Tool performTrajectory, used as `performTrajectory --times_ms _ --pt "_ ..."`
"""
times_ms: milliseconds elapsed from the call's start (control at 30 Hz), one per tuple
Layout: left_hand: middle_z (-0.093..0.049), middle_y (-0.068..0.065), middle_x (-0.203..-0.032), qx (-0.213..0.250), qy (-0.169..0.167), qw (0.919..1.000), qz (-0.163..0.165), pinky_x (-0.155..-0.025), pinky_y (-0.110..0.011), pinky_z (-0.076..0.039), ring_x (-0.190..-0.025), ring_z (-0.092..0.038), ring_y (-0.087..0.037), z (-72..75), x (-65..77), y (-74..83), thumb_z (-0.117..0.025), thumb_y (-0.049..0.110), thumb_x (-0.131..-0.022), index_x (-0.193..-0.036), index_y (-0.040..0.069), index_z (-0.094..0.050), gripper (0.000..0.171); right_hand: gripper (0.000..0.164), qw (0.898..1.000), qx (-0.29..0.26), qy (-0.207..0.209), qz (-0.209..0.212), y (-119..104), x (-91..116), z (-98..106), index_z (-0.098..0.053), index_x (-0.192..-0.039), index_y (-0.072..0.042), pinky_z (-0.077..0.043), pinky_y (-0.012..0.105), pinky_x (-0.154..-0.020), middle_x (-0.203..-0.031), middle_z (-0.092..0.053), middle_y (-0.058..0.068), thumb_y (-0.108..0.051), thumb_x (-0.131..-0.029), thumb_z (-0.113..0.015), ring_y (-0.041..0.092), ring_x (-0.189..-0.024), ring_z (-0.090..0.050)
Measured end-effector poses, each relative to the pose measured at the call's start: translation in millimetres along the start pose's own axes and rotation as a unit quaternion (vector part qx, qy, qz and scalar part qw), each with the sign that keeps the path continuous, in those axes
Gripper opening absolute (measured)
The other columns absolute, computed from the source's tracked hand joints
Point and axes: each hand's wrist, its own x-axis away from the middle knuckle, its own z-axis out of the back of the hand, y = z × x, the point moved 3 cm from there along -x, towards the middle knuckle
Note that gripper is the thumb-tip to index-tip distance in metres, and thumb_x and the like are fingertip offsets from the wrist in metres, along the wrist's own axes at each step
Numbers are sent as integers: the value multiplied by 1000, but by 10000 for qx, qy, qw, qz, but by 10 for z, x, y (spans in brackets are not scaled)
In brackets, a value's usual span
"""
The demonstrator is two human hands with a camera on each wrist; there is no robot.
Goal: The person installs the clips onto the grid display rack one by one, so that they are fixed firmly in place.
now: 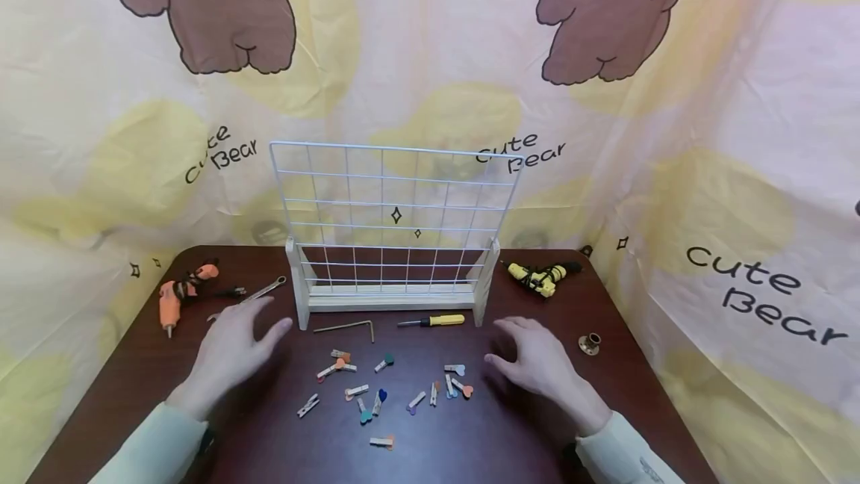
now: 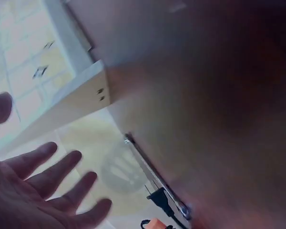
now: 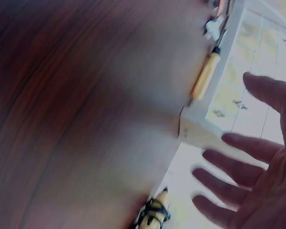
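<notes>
My left hand [image 1: 231, 346] hovers over the left side of the table, fingers spread and holding nothing, near a wrench [image 1: 265, 290]. On the other side my right hand [image 1: 540, 361] is likewise bare, its fingers apart and relaxed. Between the hands lie several small wooden clothespins with coloured heart ends, among them a blue-heart clothespin [image 1: 379, 400] and an orange-heart clothespin [image 1: 382, 442]. Behind them stands a white wire grid rack [image 1: 396, 301] in a wooden base. A yellow-handled screwdriver [image 1: 443, 320] and an L-shaped hex key [image 1: 346, 326] lie just in front of the rack.
An orange glue gun [image 1: 171, 306] with a black plug [image 2: 159, 199] sits at the table's left. At the back right lies a yellow power drill [image 1: 540, 278], and nearer, a round metal flange [image 1: 590, 344]. A printed cloth [image 1: 416, 36] hangs behind the table.
</notes>
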Motion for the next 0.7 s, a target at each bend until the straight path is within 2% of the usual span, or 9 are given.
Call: performTrajectory --times_ms 100,233,367,467,567,700 --pt "-68 -25 -134 703 178 9971 234 -94 -67 -48 -120 -63 -48 34 -158 -17 -67 46 -103 -141 5 -64 56 48 9975 -592 -372 -20 -121 -41 -39 -77 -125 -14 -56 48 -94 -120 -77 0 -38 -85 -89 22 -112 -71" --pt "-71 -19 -131 1590 270 9861 409 -95 -58 -55 -118 -68 -39 23 -416 -7 -68 39 -105 -140 8 -65 47 33 9881 -1224 -903 229 -271 -110 -124 -80 -116 -12 -57 38 -82 -103 -78 -5 -25 -87 -89 12 -93 -70" --pt "-72 -16 -128 2257 211 9731 410 -89 -31 -58 -117 -68 -33 -10 -657 1 -69 35 -105 -144 9 -62 47 20 9759 -1590 -1378 585 -384 -182 -224 -81 -106 -11 -53 27 -67 -83 -73 -11 -17 -87 -87 4 -73 -64" --pt "-69 -18 -131 2607 183 9646 343 -83 -15 -49 -118 -66 -34 -23 -774 8 -70 30 -105 -149 7 -57 51 16 9719 -1505 -1640 763 -442 -216 -303 -82 -102 -13 -51 24 -64 -81 -72 -11 -17 -88 -87 2 -71 -61" --pt "-67 -23 -132 2906 174 9566 147 -86 -12 -46 -119 -64 -34 -25 -857 39 -70 23 -105 -154 5 -51 56 14 9733 -1250 -1721 860 -476 -227 -350 -84 -101 -15 -52 25 -68 -85 -74 -12 -19 -88 -87 4 -75 -62" --pt "-68 -24 -130 3292 87 9441 -158 -89 -15 -48 -114 -63 -23 -33 -939 89 -68 16 -106 -156 4 -49 55 6 9778 -997 -1585 935 -497 -234 -363 -84 -93 -18 -52 29 -71 -82 -73 -16 -19 -87 -88 4 -75 -60"
